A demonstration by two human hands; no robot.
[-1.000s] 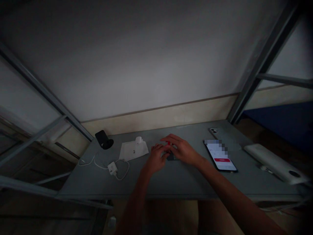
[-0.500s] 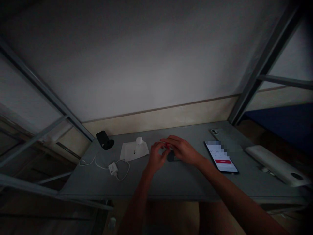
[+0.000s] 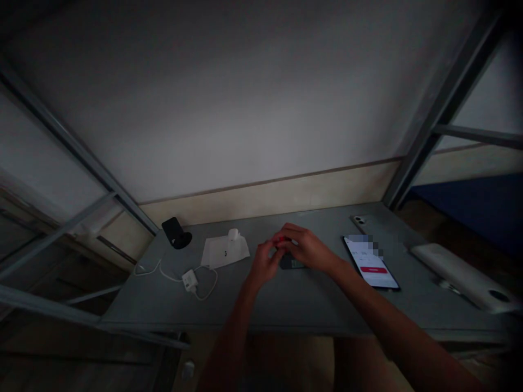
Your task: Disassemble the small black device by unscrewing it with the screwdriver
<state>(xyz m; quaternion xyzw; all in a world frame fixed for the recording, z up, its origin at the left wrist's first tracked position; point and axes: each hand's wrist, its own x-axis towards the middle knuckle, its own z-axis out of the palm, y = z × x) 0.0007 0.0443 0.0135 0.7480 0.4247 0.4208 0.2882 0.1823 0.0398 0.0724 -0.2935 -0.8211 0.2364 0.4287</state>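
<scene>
Left hand [image 3: 262, 264]: fingertips were pinched on the red item [image 3: 281, 239].
Right hand [image 3: 308, 249]: fingers were closed about the same item.
Progress: handling was judged unfinished; the item was held above the desk [image 3: 286, 310], not set down, its shape too dim to confirm.
Dark flat piece [image 3: 287, 264]: lay below the hands, part-covered.
Paper [image 3: 212, 253]: carried a small white block [image 3: 233, 234]; no contents were visible.
</scene>
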